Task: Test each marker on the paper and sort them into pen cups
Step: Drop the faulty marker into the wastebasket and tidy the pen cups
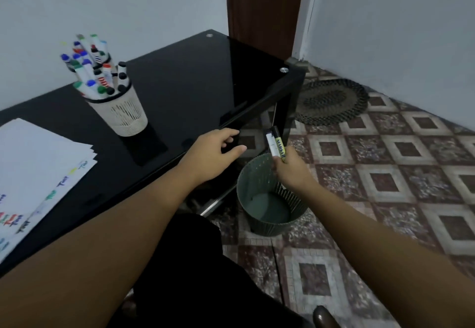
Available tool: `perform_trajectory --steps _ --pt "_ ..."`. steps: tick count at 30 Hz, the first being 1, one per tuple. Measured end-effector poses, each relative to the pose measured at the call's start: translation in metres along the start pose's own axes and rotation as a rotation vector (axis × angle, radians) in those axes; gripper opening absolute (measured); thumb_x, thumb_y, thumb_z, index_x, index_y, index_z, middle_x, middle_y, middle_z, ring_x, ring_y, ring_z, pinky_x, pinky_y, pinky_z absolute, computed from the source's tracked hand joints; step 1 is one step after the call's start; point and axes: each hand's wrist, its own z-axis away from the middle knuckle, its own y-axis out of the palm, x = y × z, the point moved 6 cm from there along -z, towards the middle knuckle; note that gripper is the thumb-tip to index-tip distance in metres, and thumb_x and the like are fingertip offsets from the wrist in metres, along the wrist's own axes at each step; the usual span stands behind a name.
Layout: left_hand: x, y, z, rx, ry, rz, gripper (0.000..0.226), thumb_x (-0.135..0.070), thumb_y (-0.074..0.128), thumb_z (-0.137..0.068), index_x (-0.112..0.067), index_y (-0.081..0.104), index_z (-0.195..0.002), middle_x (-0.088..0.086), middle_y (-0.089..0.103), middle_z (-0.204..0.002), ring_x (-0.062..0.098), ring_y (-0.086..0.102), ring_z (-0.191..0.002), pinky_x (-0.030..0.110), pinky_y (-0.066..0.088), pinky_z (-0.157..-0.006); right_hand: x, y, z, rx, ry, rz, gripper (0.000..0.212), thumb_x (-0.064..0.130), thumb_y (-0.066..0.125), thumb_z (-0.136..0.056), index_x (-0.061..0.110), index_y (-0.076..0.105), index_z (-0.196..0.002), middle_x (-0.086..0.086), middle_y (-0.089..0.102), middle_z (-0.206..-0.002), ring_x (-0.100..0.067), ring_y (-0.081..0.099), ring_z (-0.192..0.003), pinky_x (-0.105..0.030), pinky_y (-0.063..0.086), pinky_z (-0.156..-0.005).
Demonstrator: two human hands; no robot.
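Right hand (288, 171) pinches a black-capped white marker (276, 144) over the green ribbed bin (270, 199), likely to discard it; left hand (216, 153), fingers relaxed, rests on the black glass table (180, 83) edge, likely as a brace.

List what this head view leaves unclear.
- Right hand holds two markers: their lower ends are hidden in the grip.
- Paper: cut off by the left edge; scribbles blurred.
- White cup: marker count unclear, they overlap.
- Green bin: near inner wall hidden by its own rim.
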Motion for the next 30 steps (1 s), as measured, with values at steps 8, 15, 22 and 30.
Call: perform_trajectory --steps 8,15,22,30 --pt "-0.009 0.016 -0.017 0.04 0.013 -0.025 0.052 -0.052 0.064 -0.095 -0.031 0.055 -0.142 -0.017 0.06 -0.119 0.001 0.057 -0.108 0.027 0.05 -0.097 -0.029 -0.007 -0.011 0.026 0.091 0.041 0.035 0.036 0.051 -0.107 0.013 0.042 -0.132 -0.01 0.061 -0.11 -0.026 0.06 -0.091 -0.044 0.051 -0.079" --pt "-0.003 0.013 -0.015 0.024 0.008 -0.018 0.049 -0.05 0.064 -0.095 -0.031 0.058 -0.14 -0.017 0.06 -0.114 0.002 0.058 -0.103 0.03 0.052 -0.096 -0.016 -0.011 -0.017 -0.03 0.03 0.052 0.031 0.034 0.053 -0.106 0.015 0.047 -0.131 -0.005 0.063 -0.102 -0.02 0.063 -0.085 -0.045 0.054 -0.079" --pt "0.01 -0.022 0.004 -0.104 -0.029 0.055 0.035 -0.04 0.068 -0.095 -0.028 0.066 -0.128 -0.015 0.068 -0.092 0.004 0.064 -0.08 0.021 0.054 -0.078 0.061 0.006 -0.009 -0.044 -0.215 -0.023 0.019 0.033 0.053 -0.106 0.017 0.055 -0.117 0.008 0.06 -0.1 -0.008 0.057 -0.087 -0.032 0.041 -0.075" --pt "0.053 -0.106 0.071 -0.38 -0.168 0.033 0.024 -0.036 0.069 -0.095 -0.028 0.07 -0.117 -0.011 0.066 -0.078 0.004 0.058 -0.068 0.019 0.05 -0.07 0.172 0.069 0.024 0.089 -0.458 -0.114 0.008 0.032 0.057 -0.102 0.028 0.062 -0.098 0.009 0.069 -0.092 -0.01 0.066 -0.086 -0.028 0.053 -0.078"
